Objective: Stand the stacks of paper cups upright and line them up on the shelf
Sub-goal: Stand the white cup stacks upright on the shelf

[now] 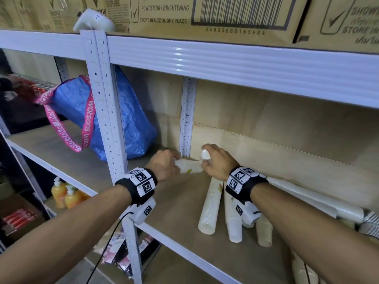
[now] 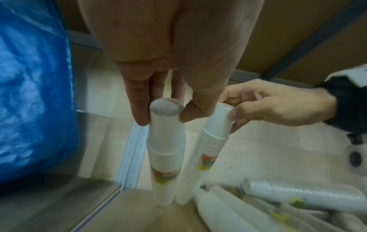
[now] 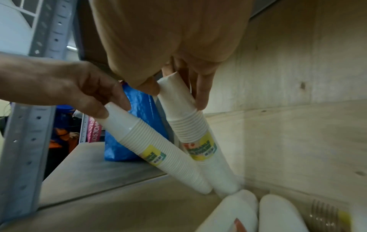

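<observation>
Head view shows both hands deep in the back left corner of the wooden shelf (image 1: 178,212), next to a white perforated post (image 1: 186,117). The left hand (image 1: 164,165) pinches the closed top end of one stack of paper cups (image 2: 165,150) between thumb and fingers. The right hand (image 1: 218,160) pinches the top end of a second stack (image 2: 208,149) in the same way. In the left wrist view both stacks stand almost upright, the second one tilted, and their lower ends are on the shelf board and touch each other. Each stack has a wrapper with a yellow and green label (image 3: 202,149). In the right wrist view the two stacks lean apart at the top and meet at the bottom near the plywood back wall (image 3: 298,62).

More stacks lie flat (image 1: 211,203) on the shelf, just right of the hands, and a long one (image 1: 315,199) lies along the back wall. A blue bag (image 1: 127,117) with pink straps sits on the neighbouring shelf to the left. Cardboard boxes (image 1: 235,15) stand on the level above.
</observation>
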{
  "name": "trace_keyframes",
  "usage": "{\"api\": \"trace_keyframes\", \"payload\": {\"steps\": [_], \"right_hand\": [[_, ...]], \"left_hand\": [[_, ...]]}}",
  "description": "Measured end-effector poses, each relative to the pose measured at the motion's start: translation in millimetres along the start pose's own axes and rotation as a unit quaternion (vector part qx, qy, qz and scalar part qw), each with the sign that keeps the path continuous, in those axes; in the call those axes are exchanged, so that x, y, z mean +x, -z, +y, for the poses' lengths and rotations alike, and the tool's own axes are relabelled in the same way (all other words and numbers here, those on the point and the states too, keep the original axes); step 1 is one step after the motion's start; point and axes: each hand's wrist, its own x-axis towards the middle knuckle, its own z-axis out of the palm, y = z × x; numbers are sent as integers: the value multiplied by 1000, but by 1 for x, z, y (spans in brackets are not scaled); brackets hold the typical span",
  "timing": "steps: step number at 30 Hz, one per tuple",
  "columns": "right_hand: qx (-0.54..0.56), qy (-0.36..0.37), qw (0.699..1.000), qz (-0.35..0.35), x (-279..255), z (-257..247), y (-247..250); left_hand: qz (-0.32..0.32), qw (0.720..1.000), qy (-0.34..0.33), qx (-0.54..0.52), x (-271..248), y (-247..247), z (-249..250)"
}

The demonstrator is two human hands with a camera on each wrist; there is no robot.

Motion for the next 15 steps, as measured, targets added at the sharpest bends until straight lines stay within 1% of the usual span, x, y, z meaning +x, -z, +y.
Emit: {"api": "trace_keyframes", "payload": {"steps": [4, 6, 9, 15], "right_hand": [[14, -35, 998, 41, 21, 1, 22], [25, -48, 997, 60, 32, 1, 30], [38, -52, 994, 83, 47, 0, 40], [65, -57, 992, 91, 73, 0, 49]], "left_hand": [[53, 998, -24, -29, 26, 23, 27], [69, 996, -37, -37, 40, 32, 38], [66, 996, -51, -39, 61, 43, 52], [60, 996, -55, -24, 98, 60, 60]]}}
